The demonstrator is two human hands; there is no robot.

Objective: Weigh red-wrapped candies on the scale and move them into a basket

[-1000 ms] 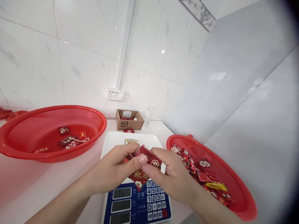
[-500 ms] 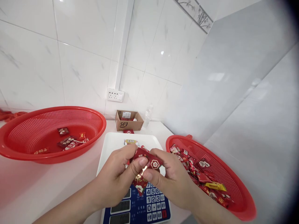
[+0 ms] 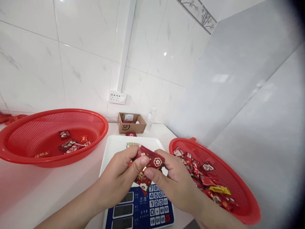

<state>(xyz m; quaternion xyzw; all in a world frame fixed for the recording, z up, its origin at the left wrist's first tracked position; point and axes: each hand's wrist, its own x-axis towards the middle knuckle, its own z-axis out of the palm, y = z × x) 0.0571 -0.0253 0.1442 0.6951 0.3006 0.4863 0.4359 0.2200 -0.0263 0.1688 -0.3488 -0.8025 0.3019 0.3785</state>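
Observation:
Over a digital scale (image 3: 140, 219), both of my hands grip small red candy packets. My left hand (image 3: 122, 173) is closed, its thumb pressed on the face of the upper candy packet (image 3: 153, 160), which has a white flower print. The right end of that same packet is pinched by my right hand (image 3: 175, 181), thumb in front and fingers behind. A second red packet (image 3: 143, 183) with gold lettering hangs just below, between the two thumbs; which hand bears it is unclear. Behind the hands, the scale's white pan (image 3: 114, 146) carries a yellow-and-white printed item (image 3: 132, 144), partly hidden.
A red basket (image 3: 95, 117) on the left contains a few packets. Another red basket (image 3: 247, 190) on the right is heaped with red candies and a yellow packet (image 3: 220, 190). At the back stand a small cardboard box (image 3: 131, 128) and a clear bottle (image 3: 151, 119).
The upper packet has been tilted and spread so more of its face shows. The thumbs have shifted slightly left and up. Both hands keep their hold; the surroundings look the same.

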